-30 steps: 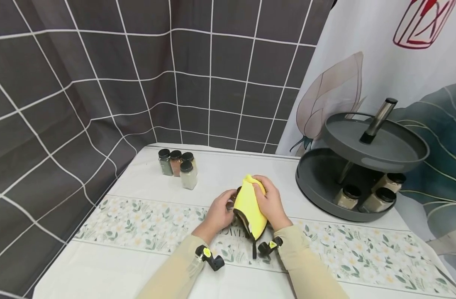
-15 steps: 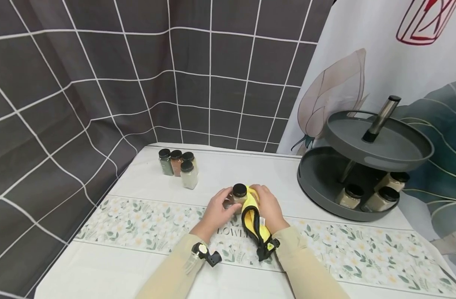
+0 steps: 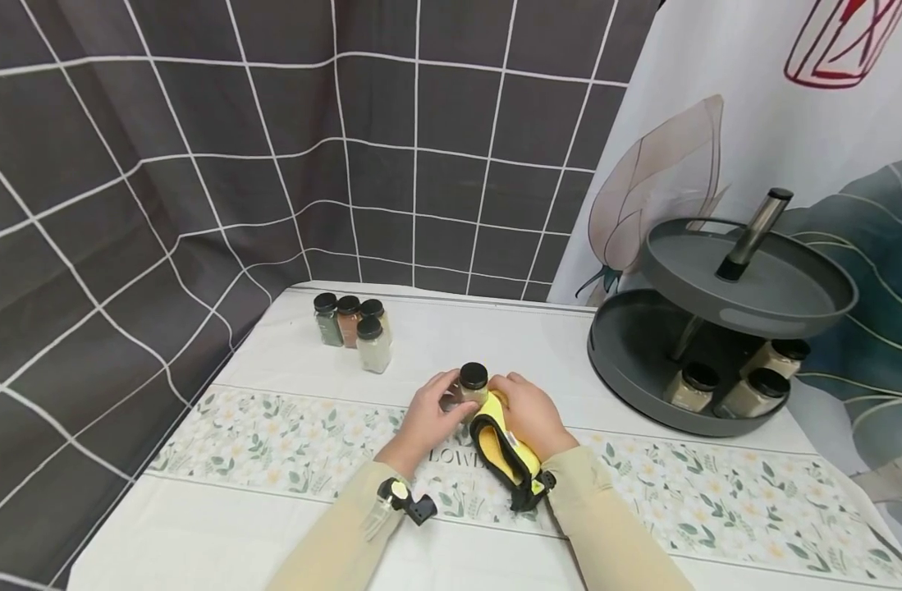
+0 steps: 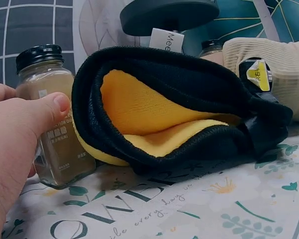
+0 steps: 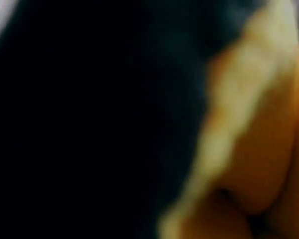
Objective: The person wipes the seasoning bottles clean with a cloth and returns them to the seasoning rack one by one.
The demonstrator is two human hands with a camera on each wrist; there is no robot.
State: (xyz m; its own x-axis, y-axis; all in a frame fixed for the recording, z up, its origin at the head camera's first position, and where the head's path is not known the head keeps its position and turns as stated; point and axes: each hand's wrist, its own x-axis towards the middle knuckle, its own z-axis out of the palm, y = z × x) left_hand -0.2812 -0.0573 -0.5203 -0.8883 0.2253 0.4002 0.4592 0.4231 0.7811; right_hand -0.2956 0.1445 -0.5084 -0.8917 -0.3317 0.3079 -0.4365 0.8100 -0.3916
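My left hand (image 3: 423,423) grips a glass spice jar (image 3: 473,396) with a black lid, upright on the printed runner. In the left wrist view, the jar (image 4: 62,134) shows tan powder and white lettering, and my thumb (image 4: 49,109) lies across its front. My right hand (image 3: 530,414) holds a yellow cleaning cloth (image 3: 526,454) with a black border, bunched against the jar's right side. The folded cloth (image 4: 144,102) gapes toward the left wrist camera and hides the right fingers there. Blurred dark cloth (image 5: 89,124) fills most of the right wrist view.
Several black-lidded spice jars (image 3: 373,351) stand grouped at the back left. A dark grey two-tier turntable rack (image 3: 620,373) stands at the right, with jars (image 3: 693,387) on its lower tier. A grey grid curtain (image 3: 451,189) hangs behind the table.
The cloth was up over the jar, covering most of it; it has come down to the jar's right side, baring the lid. My right hand has lowered with it. The left hand keeps its hold.
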